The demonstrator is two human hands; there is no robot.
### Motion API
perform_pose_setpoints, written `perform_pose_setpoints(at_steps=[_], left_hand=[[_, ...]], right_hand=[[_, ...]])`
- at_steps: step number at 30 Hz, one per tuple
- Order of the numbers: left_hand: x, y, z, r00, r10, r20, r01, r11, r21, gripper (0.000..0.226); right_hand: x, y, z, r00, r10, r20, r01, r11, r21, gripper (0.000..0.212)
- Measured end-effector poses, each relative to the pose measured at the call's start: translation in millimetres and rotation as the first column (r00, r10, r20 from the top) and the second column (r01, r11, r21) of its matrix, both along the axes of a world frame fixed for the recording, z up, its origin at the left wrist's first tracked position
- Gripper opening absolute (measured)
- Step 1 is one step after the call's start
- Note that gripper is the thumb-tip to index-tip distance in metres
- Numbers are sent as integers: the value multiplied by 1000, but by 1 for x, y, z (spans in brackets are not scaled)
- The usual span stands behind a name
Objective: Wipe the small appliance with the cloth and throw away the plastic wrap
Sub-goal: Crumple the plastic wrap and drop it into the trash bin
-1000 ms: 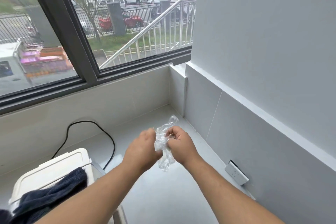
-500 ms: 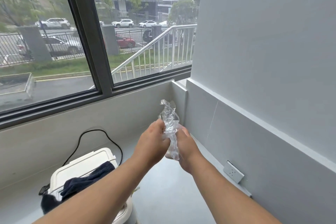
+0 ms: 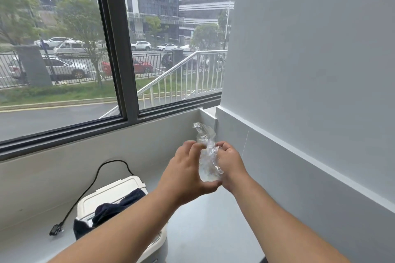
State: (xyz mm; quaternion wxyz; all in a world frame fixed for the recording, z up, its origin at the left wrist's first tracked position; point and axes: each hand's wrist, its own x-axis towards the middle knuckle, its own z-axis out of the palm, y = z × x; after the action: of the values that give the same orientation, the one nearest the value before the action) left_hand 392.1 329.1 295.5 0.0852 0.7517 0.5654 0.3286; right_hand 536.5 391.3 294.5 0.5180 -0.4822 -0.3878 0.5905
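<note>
Hands: two, left (image 3: 183, 174) and right (image 3: 229, 165)
Wrap (image 3: 207, 151): one
Appliance (image 3: 111, 196): one, at 7 o'clock
Cloth (image 3: 116, 207): one
Cord (image 3: 85, 194): one
Window panes: two

No text, label, brand or number could be read anywhere in the view. Nothing carried legible writing, indoors or outside.
</note>
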Motion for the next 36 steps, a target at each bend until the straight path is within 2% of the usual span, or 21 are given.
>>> perform_pose_setpoints(at_steps=[2, 4, 6, 8, 10, 13, 16, 19, 24, 28, 31, 34, 36], left_hand=[[-1, -8, 8, 999, -43, 6, 42, 999, 32, 112], [-1, -13, 15, 995, -77, -60, 80, 996, 41, 123], [-3, -17, 22, 993, -89, -82, 90, 996, 9, 132], [-5, -20, 26, 991, -103, -84, 103, 995, -11, 133], [-9, -25, 28, 988, -121, -92, 122, 992, 13, 125], [-15, -29, 29, 989, -120, -91, 127, 989, 74, 103], [-21, -33, 30, 994, -70, -84, 79, 990, 117, 81], [-26, -34, 32, 999, -43, -21, 45, 991, 126, 63], [-17, -37, 40, 994, -69, 89, 64, 996, 61, 34], [2, -40, 39, 966, -143, 216, 138, 990, 37, 19], [17, -38, 35, 939, -210, 273, 214, 977, 14, 14], [31, -33, 28, 941, -247, 231, 255, 967, -5, 27], [42, -31, 23, 943, -271, 191, 274, 962, 12, 34]], right_hand=[[-5, -8, 8, 999, 23, 40, -24, 1000, 10, 28], [-12, -17, 14, 996, 84, 43, -85, 996, 36, 32], [-20, -29, 19, 985, 169, 34, -171, 982, 76, 39], [-26, -41, 25, 978, 208, 27, -210, 973, 100, 36], [-28, -51, 30, 981, 193, 9, -193, 973, 126, 28], [-26, -61, 36, 987, 115, 114, -130, 982, 137, 22], [-28, -75, 41, 993, 119, -9, -118, 988, 98, 47], [-29, -86, 41, 978, 187, -91, -180, 980, 80, 66], [-22, -102, 38, 907, 404, -115, -399, 915, 67, 59], [-12, -110, 40, 886, 398, -238, -393, 917, 70, 65], [-1, -114, 41, 907, 328, -262, -318, 945, 83, 48], [12, -118, 43, 922, 277, -271, -259, 961, 101, 33], [22, -119, 41, 927, 241, -287, -218, 970, 109, 31]])
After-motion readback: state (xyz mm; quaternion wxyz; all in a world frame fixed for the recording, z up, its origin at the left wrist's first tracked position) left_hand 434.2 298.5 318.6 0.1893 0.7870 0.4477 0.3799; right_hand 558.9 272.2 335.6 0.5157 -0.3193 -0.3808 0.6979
